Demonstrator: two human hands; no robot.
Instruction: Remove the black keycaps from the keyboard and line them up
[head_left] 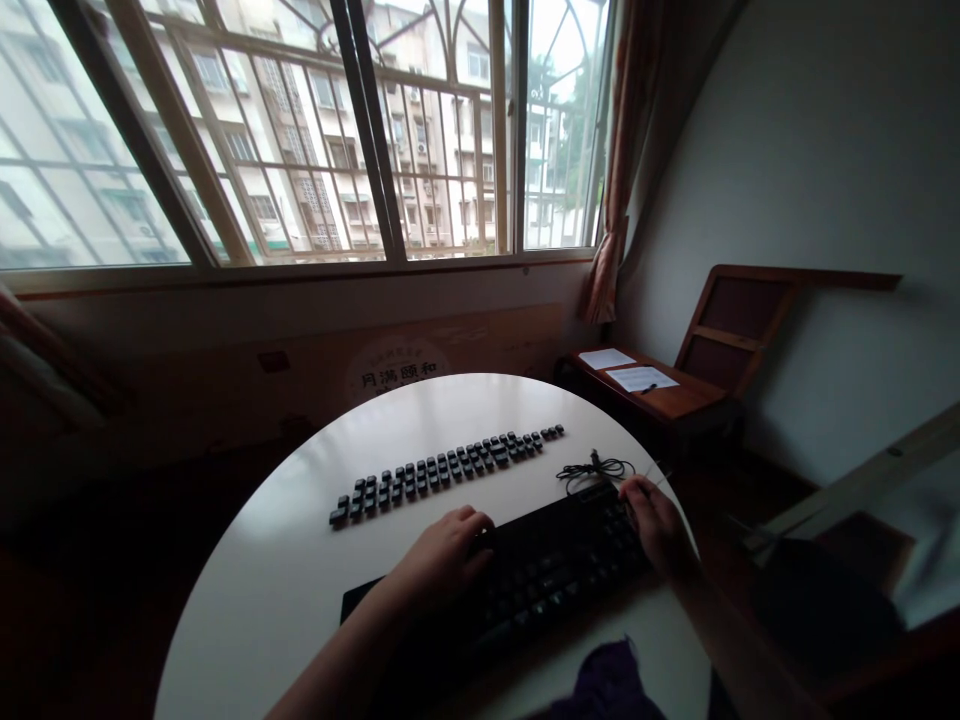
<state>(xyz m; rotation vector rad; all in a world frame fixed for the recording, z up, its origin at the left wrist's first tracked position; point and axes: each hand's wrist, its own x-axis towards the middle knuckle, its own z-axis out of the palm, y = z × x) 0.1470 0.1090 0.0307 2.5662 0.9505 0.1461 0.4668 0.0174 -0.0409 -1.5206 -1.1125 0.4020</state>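
A black keyboard (pixel 540 560) lies at a slant on the round white table (pixel 285 560). My left hand (pixel 450 550) is closed at its far edge, fingers bent over that edge and thumb on the near side; any small thing between them is hidden. Over the keyboard's right end, my right hand (pixel 654 520) is closed in a pinch, and a thin wire-like tool (pixel 660 472) sticks out above the fingers. Beyond the keyboard, loose black keycaps (pixel 442 468) stand in slanting rows. A coiled black cable (pixel 596 467) lies just past the keyboard's right end.
Dark purple cloth (pixel 611 680) lies at the table's near edge. To the right behind the table stands a wooden chair (pixel 694 395) with paper sheets (pixel 641 379) and a pen on its seat. A barred window (pixel 420 150) fills the far wall, with a curtain (pixel 611 250) beside it.
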